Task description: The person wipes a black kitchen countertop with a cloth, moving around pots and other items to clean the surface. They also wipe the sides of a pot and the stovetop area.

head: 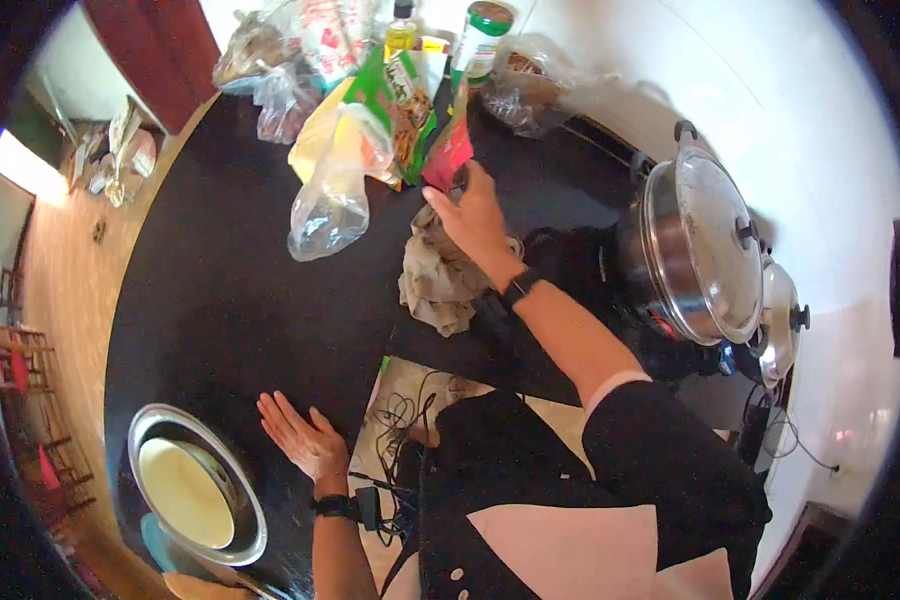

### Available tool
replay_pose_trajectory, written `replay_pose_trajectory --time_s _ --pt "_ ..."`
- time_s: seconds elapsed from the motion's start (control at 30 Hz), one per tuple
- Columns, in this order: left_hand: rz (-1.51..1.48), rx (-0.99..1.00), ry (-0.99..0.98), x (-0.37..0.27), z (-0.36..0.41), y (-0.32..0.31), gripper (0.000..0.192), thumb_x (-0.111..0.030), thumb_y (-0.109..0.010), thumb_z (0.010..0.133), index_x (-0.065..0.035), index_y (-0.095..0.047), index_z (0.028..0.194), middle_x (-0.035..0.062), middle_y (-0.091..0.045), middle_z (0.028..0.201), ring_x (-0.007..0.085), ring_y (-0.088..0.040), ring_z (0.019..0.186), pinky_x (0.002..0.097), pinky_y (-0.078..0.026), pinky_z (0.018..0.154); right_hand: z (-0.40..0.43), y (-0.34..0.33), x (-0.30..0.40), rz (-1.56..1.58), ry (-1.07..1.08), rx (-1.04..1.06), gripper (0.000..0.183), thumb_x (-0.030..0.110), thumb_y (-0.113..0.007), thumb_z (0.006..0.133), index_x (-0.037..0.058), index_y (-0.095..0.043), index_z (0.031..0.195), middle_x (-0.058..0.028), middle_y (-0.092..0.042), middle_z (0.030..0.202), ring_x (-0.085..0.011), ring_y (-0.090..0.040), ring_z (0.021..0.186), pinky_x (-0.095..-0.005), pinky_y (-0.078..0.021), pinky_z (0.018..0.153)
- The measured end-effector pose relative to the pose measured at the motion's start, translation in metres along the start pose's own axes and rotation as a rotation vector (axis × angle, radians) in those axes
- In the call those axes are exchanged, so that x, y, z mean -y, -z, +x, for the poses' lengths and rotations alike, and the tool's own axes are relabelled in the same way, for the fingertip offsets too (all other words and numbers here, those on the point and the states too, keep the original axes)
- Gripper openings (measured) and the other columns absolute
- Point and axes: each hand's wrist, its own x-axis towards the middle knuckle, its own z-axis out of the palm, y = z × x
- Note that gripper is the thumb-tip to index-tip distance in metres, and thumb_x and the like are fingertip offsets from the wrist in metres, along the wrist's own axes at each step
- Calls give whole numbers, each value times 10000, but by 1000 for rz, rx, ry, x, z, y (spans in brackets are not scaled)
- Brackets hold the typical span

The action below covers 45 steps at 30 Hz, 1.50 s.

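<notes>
My right hand [469,217] reaches to the back of the black countertop [247,300], its thumb and fingers closed on the lower end of a pink-red packet [450,154]. Under that wrist lies a crumpled grey-beige cloth [442,281]. Left of the packet stands a green food packet [409,112], with a clear plastic bag [334,210] in front of it. My left hand [304,439] is held palm down over the counter near its front edge, fingers extended, holding nothing. Whether it touches the surface I cannot tell.
At the right stand a lidded steel pot [709,247] and a second lidded pan [780,322]. A metal basin [251,547] with a pale yellow bowl [184,491] sits front left. Along the wall are an oil bottle [400,34], a green-labelled jar [484,41] and several plastic bags.
</notes>
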Motion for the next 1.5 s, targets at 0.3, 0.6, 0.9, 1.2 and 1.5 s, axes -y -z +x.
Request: replay_pose_trajectory --time_s 0.3,0.6,0.9,1.2,1.5 --pt "-4 -9 -17 1 2 1 614 -155 -546 961 39 -338 1505 251 -298 1587 407 -267 1487 539 -218 1214 67 -48 -68 212 64 137 372 192 -720 898 -76 -593 1122 -248 -694 965 -384 -705 773 -426 -559 697" --pt "-8 -12 -17 3 1 -3 600 -153 -536 965 33 -346 1502 246 -306 1585 406 -277 1481 540 -223 1213 2 1 -54 115 10 170 644 218 -801 812 -42 -528 1334 -227 -595 1334 -333 -629 1161 -416 -525 943" --pt "13 -41 -48 3 2 -7 562 -179 -506 991 29 -363 1494 249 -335 1570 413 -306 1466 545 -239 1205 -38 48 -60 -151 112 540 220 145 -687 848 128 -674 1067 -145 -601 979 -371 -622 916 -488 -504 755" --pt "28 -41 -62 5 2 -7 561 -180 -505 989 39 -370 1488 255 -336 1566 425 -316 1458 558 -255 1190 58 27 -89 -7 227 15 312 165 -639 883 47 -626 1171 -200 -618 1188 -423 -615 1084 -465 -511 912" --pt "24 -11 -42 0 4 1 559 -204 -477 996 43 -374 1488 264 -347 1557 434 -331 1446 563 -260 1185 80 -13 -144 -645 -44 405 663 378 -527 933 -70 -457 1416 -301 -365 1525 -507 -344 1398 -694 -265 1096"
